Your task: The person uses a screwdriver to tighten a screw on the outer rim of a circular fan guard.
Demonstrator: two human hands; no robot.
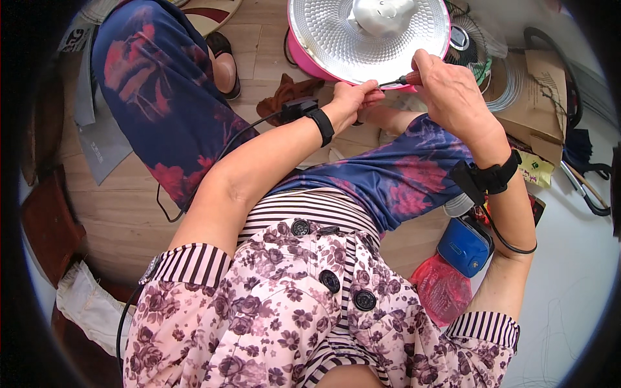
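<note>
A round dish heater (323, 48) with a silver dimpled reflector and a pink rim lies face up beyond my knees. My right hand (446, 94) is closed round the dark reddish handle of a screwdriver (404, 80). Its thin shaft points left along the near rim, and the tip meets the fingertips of my left hand (359, 100). Those left fingers are pinched together at the rim's edge; what they hold is hidden. A metal dome (385, 14) rises at the reflector's middle.
Right of the heater are a wire fan guard (475, 48), a cardboard box (537, 97) and coiled tubing (508, 84). A blue case (464, 247) and a red plastic bag (443, 291) lie by my right arm. A brown cloth (284, 97) rests on the wood floor (123, 220).
</note>
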